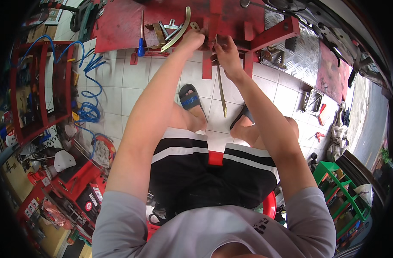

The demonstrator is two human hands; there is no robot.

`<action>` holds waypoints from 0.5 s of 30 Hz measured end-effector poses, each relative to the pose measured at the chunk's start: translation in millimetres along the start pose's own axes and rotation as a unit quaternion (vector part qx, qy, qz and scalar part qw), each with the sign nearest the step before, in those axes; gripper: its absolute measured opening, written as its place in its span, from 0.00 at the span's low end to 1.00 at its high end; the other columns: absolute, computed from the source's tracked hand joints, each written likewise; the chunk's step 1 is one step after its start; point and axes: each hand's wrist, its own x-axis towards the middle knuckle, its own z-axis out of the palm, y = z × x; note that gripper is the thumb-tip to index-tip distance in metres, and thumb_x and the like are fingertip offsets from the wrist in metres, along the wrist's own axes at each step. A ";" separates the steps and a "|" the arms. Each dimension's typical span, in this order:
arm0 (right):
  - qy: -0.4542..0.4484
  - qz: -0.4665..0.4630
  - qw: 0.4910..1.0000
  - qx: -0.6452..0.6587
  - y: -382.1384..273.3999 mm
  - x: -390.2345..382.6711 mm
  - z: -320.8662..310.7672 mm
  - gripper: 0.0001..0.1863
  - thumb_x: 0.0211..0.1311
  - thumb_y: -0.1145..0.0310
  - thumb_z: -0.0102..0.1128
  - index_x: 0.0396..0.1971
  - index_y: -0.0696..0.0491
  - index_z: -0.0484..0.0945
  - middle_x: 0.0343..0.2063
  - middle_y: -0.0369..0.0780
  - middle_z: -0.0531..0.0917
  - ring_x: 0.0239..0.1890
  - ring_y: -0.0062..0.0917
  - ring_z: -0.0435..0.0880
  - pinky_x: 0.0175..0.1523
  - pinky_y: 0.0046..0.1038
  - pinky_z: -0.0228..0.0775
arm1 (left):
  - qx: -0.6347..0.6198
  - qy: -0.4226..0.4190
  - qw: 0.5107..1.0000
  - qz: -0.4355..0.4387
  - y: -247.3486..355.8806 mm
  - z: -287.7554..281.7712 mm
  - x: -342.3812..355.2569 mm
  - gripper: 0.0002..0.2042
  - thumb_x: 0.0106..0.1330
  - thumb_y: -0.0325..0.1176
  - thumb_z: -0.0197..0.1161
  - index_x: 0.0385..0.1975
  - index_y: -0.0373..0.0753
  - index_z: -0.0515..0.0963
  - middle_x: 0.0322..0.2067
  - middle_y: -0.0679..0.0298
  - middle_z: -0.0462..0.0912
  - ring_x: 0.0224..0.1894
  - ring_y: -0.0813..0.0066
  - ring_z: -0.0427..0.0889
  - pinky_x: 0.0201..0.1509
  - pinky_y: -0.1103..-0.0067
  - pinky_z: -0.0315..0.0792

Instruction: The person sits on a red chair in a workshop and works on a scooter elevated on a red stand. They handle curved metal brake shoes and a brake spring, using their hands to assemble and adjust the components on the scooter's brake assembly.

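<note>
Both my hands are at the front edge of a red metal workbench [119, 26], beside an upright red bar [214, 26]. My left hand [193, 41] is closed, its fingertips against the bar's left side; what they pinch is hidden. Just right of the bar, my right hand [227, 53] is closed around a long, narrow brass-coloured strip [222, 86]. It hangs down toward the floor between my feet; whether it is a chain cannot be made out. A curved gold-coloured metal strip [179, 32] lies on the bench left of my left hand.
Near the curved strip lie a blue-handled screwdriver [141, 45] and a silver T-shaped tool [170, 28]. A red arm [276, 34] juts out at right. Blue coiled hose [89, 112] hangs at left by a red rack [44, 86]. A green rack [340, 193] stands at lower right.
</note>
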 end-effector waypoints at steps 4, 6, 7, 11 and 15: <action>-0.017 0.003 1.000 0.024 -3.7 -2.3 -0.5 0.11 0.68 0.73 0.50 0.48 0.55 0.65 0.33 0.42 0.76 0.22 0.24 0.79 0.26 0.29 0.79 | -0.053 -0.045 0.997 -0.046 16.1 -8.6 -10.1 0.17 0.73 0.41 0.45 0.46 0.35 0.75 0.38 0.58 0.81 0.40 0.67 0.82 0.51 0.69 0.77; -0.021 0.008 0.999 0.035 -5.0 -2.4 -2.0 0.11 0.68 0.73 0.50 0.48 0.56 0.64 0.33 0.43 0.76 0.22 0.26 0.80 0.28 0.31 0.81 | -0.046 -0.053 0.996 -0.062 20.2 -7.4 -14.4 0.20 0.74 0.47 0.44 0.46 0.35 0.75 0.37 0.58 0.81 0.40 0.67 0.82 0.51 0.69 0.77; -0.023 0.012 0.999 0.037 -5.6 -1.9 -2.1 0.11 0.68 0.73 0.50 0.48 0.56 0.64 0.33 0.43 0.76 0.23 0.26 0.80 0.29 0.32 0.82 | -0.041 -0.056 0.995 -0.069 20.9 -8.2 -15.4 0.22 0.74 0.50 0.44 0.46 0.35 0.75 0.37 0.58 0.81 0.40 0.67 0.82 0.51 0.69 0.76; -0.027 0.017 0.998 0.050 -6.6 -2.2 0.9 0.12 0.68 0.73 0.49 0.48 0.56 0.63 0.33 0.44 0.75 0.23 0.28 0.81 0.30 0.33 0.83 | -0.041 -0.065 0.995 -0.058 20.0 -13.4 -13.8 0.24 0.74 0.52 0.42 0.46 0.35 0.74 0.37 0.59 0.81 0.39 0.69 0.82 0.51 0.70 0.76; -0.030 0.017 0.998 0.053 -4.7 -0.8 -0.9 0.12 0.68 0.73 0.50 0.49 0.55 0.63 0.33 0.44 0.75 0.23 0.28 0.82 0.30 0.33 0.84 | -0.022 -0.058 0.997 -0.053 20.9 -13.1 -13.9 0.19 0.74 0.43 0.42 0.45 0.35 0.74 0.36 0.58 0.82 0.37 0.67 0.82 0.46 0.69 0.77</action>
